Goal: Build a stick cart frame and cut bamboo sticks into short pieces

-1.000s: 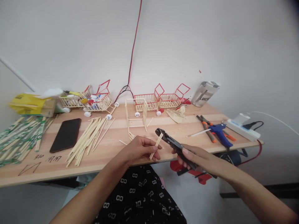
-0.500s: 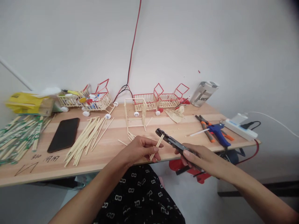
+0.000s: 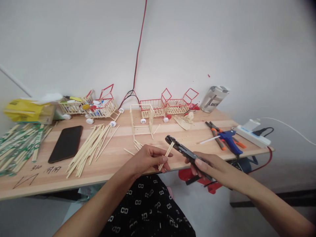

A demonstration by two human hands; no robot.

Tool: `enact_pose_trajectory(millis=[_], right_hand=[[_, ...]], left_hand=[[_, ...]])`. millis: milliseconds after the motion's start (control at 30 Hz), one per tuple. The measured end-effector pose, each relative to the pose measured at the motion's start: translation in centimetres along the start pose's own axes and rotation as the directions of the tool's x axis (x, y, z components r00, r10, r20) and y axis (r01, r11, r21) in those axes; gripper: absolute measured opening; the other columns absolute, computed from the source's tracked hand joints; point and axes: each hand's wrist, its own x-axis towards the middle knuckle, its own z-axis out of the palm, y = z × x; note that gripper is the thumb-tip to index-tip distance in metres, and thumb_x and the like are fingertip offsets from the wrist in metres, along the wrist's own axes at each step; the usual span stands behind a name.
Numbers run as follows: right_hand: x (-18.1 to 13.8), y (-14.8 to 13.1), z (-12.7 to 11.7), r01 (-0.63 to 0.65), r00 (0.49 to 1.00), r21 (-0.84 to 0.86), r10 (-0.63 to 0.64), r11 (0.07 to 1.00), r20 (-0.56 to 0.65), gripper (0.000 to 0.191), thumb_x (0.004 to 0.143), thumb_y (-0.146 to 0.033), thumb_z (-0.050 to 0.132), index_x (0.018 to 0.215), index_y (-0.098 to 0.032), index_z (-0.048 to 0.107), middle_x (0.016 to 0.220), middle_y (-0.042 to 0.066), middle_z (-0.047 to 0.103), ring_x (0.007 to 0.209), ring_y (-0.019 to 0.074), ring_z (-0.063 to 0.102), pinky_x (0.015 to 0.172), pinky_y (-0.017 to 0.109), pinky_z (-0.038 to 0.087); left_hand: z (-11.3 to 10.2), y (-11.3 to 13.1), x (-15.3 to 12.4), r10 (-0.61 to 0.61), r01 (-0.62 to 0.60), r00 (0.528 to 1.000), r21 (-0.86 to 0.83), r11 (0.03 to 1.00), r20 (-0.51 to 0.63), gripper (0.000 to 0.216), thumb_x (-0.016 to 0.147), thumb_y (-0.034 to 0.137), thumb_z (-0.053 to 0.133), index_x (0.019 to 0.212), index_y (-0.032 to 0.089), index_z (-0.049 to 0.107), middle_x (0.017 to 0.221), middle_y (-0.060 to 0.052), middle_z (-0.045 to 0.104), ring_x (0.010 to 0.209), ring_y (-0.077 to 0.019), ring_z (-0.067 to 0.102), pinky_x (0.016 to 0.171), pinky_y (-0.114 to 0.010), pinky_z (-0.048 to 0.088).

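Pinched in the fingers of my left hand (image 3: 153,158) are short wooden sticks (image 3: 168,153), slanting up to the right. My right hand (image 3: 206,166) is wrapped round the handles of dark pliers (image 3: 185,150). The pliers' jaws meet the upper ends of the sticks; whether they bite on them I cannot tell. Just beyond my hands stands an open frame of sticks (image 3: 134,125). A few cut sticks (image 3: 138,145) lie behind my left hand, partly hidden by it.
Loose sticks (image 3: 85,151), a black phone (image 3: 66,144) and wrapped chopsticks (image 3: 18,148) lie to the left. Small stick carts (image 3: 105,109) line the wall, with red-edged carts (image 3: 154,108) at centre. On the right are a blue glue gun (image 3: 230,141), orange-handled pliers (image 3: 219,140) and a power strip (image 3: 254,135).
The view has shifted slightly, moving the table's things a little to the left. My hands, the sticks and the pliers keep nearly the same pose.
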Motion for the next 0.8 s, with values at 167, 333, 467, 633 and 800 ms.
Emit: enact_pose_trajectory(millis=[167, 333, 467, 633, 800], right_hand=[[-0.08, -0.36, 0.04, 0.031, 0.999, -0.125, -0.034, 0.992, -0.024, 0.044, 0.094, -0.054, 0.038, 0.098, -0.016, 0.06, 0.077, 0.005, 0.064, 0.07, 0.018, 0.056, 0.064, 0.029, 0.043], [-0.05, -0.49, 0.01, 0.02, 0.999, -0.104, -0.023, 0.994, -0.033, 0.044, 0.095, -0.054, 0.037, 0.097, -0.016, 0.059, 0.077, 0.005, 0.064, 0.07, 0.0174, 0.057, 0.065, 0.028, 0.044], [-0.11, -0.54, 0.03, 0.02, 0.999, -0.101, -0.023, 0.995, -0.026, 0.044, 0.094, -0.054, 0.038, 0.098, -0.016, 0.06, 0.077, 0.004, 0.064, 0.068, 0.0168, 0.057, 0.064, 0.027, 0.044], [-0.1, -0.54, 0.2, -0.016, 0.998, -0.152, 0.006, 0.988, -0.069, 0.046, 0.093, -0.056, 0.038, 0.095, -0.015, 0.06, 0.071, 0.003, 0.063, 0.065, 0.0173, 0.057, 0.06, 0.028, 0.043], [0.11, -0.07, 0.34, -0.03, 0.993, -0.276, -0.003, 0.961, -0.12, 0.04, 0.092, -0.053, 0.042, 0.089, -0.017, 0.059, 0.069, 0.003, 0.064, 0.065, 0.0188, 0.059, 0.058, 0.028, 0.04]], left_hand=[[0.04, -0.02, 0.09, -0.016, 0.016, 1.0, -0.041, 0.999, 0.008, 0.046, 0.069, 0.04, 0.076, 0.105, 0.011, 0.071, 0.067, -0.006, 0.071, 0.055, -0.0108, 0.061, 0.054, -0.021, 0.042], [-0.16, -0.21, 0.07, -0.007, 0.007, 1.0, 0.011, 1.0, -0.001, 0.046, 0.071, 0.041, 0.075, 0.106, 0.012, 0.071, 0.069, -0.007, 0.071, 0.055, -0.0107, 0.061, 0.054, -0.021, 0.041], [-0.04, -0.11, 0.12, -0.006, 0.006, 1.0, 0.017, 1.0, -0.013, 0.046, 0.071, 0.041, 0.075, 0.106, 0.012, 0.072, 0.069, -0.007, 0.071, 0.055, -0.011, 0.061, 0.055, -0.021, 0.042], [0.09, -0.09, 0.2, 0.003, -0.003, 1.0, 0.014, 1.0, -0.008, 0.045, 0.07, 0.041, 0.075, 0.104, 0.011, 0.072, 0.068, -0.008, 0.071, 0.055, -0.0109, 0.061, 0.053, -0.02, 0.04], [0.17, -0.17, 0.19, -0.029, 0.029, 1.0, -0.026, 0.999, -0.002, 0.045, 0.071, 0.039, 0.075, 0.104, 0.01, 0.071, 0.068, -0.008, 0.072, 0.054, -0.0104, 0.061, 0.055, -0.02, 0.042]])
